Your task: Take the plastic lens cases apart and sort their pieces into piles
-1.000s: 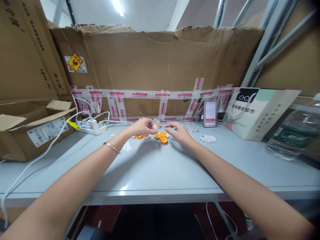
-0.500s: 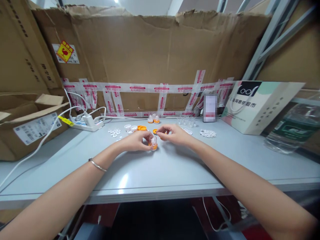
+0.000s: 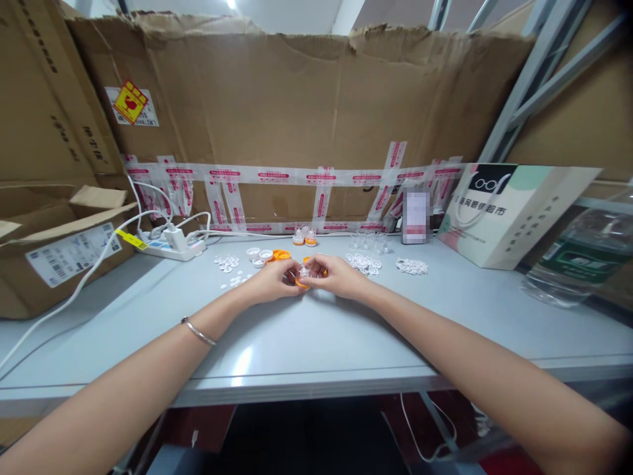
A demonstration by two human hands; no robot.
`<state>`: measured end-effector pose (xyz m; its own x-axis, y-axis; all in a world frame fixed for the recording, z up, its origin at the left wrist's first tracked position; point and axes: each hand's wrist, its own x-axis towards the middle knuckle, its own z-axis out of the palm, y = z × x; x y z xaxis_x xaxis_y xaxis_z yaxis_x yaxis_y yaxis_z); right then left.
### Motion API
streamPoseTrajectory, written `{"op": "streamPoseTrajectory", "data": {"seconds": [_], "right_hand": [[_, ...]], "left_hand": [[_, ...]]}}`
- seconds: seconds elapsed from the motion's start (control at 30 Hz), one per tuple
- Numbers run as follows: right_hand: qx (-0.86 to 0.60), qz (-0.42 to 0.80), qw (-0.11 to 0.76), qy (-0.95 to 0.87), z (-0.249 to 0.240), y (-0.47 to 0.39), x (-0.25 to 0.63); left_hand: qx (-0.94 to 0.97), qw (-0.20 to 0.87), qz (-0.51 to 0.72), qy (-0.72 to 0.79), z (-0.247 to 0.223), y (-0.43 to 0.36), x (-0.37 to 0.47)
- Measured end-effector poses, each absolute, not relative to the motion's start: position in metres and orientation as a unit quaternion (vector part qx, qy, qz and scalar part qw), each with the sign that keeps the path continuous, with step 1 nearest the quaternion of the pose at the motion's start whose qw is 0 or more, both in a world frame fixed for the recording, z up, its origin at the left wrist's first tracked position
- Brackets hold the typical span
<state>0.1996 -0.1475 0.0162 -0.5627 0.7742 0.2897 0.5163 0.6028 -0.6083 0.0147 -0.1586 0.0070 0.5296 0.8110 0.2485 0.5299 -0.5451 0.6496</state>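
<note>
Between my two hands stands a small clear plastic dome piece on an orange base (image 3: pixel 302 278). My left hand (image 3: pixel 277 280) grips it from the left, fingers curled round its side. From the right, the thumb and fingers of my right hand (image 3: pixel 332 276) close on the same piece. Behind my hands are orange rings (image 3: pixel 281 255) and white rings (image 3: pixel 259 256). Two finished-looking domed pieces (image 3: pixel 304 235), one with a white base and one with an orange base, sit farther back. My fingers partly hide the held piece.
Small white parts lie in piles at left (image 3: pixel 228 263) and right (image 3: pixel 363 264), with more white pieces (image 3: pixel 412 266) beyond. Clear cups (image 3: pixel 370 243) stand at the back near a phone (image 3: pixel 416 216). A power strip (image 3: pixel 171 244), open carton (image 3: pixel 64 251), paper bag (image 3: pixel 509 214) and water bottle (image 3: pixel 581 257) flank the table.
My right hand has moved left and down onto the domed piece, which my left hand was holding alone. The piece has risen slightly in view.
</note>
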Motion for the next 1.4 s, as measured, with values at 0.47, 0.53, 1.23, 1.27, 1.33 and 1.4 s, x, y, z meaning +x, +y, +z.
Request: {"op": "streamPoseTrajectory", "data": {"seconds": [0.47, 0.53, 1.23, 1.27, 1.33, 1.4], "right_hand": [[-0.395, 0.248, 0.299, -0.833, 0.013, -0.153, 0.195], [-0.397, 0.256, 0.294, -0.831, 0.012, -0.153, 0.196], [-0.388, 0.330, 0.287, -0.812, 0.005, -0.158, 0.198], [-0.390, 0.339, 0.284, -0.808, 0.006, -0.156, 0.199], [-0.394, 0.361, 0.277, -0.798, 0.007, -0.153, 0.200], [-0.400, 0.379, 0.270, -0.790, 0.007, -0.150, 0.200]], "left_hand": [[0.799, 0.309, 0.298, 0.421, 0.001, -0.163, 0.022], [0.801, 0.306, 0.303, 0.416, 0.000, -0.164, 0.023], [0.812, 0.309, 0.288, 0.403, 0.002, -0.162, 0.018], [0.805, 0.320, 0.288, 0.408, 0.001, -0.161, 0.017], [0.792, 0.341, 0.282, 0.421, 0.002, -0.159, 0.017], [0.783, 0.357, 0.273, 0.430, 0.003, -0.158, 0.017]]}}
